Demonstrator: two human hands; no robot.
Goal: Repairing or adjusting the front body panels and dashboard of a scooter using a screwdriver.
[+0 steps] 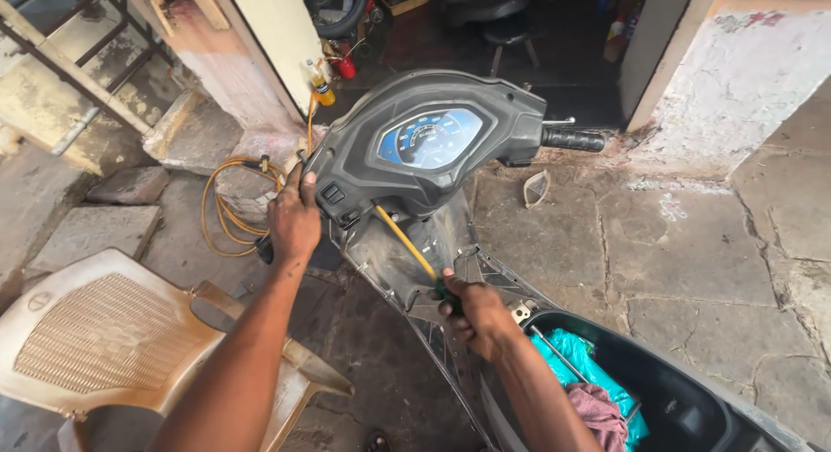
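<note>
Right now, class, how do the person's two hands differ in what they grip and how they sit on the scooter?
The left hand grips the scooter's left handlebar end, up beside the dash; the right hand sits lower, near the open seat box. The left hand wraps black plastic; the right hand's grip closes on a green-handled tool with a yellow shaft. Both are bare and closed.

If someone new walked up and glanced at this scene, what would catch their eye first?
The scooter's handlebar cowl with its blue instrument dial fills the centre, and the left hand grips its left end. Just below, the right hand holds a yellow-shafted screwdriver pointed up into the stripped front panel. A worn beige plastic chair sits at lower left, and coiled yellow hose lies on the stone floor behind it.
</note>
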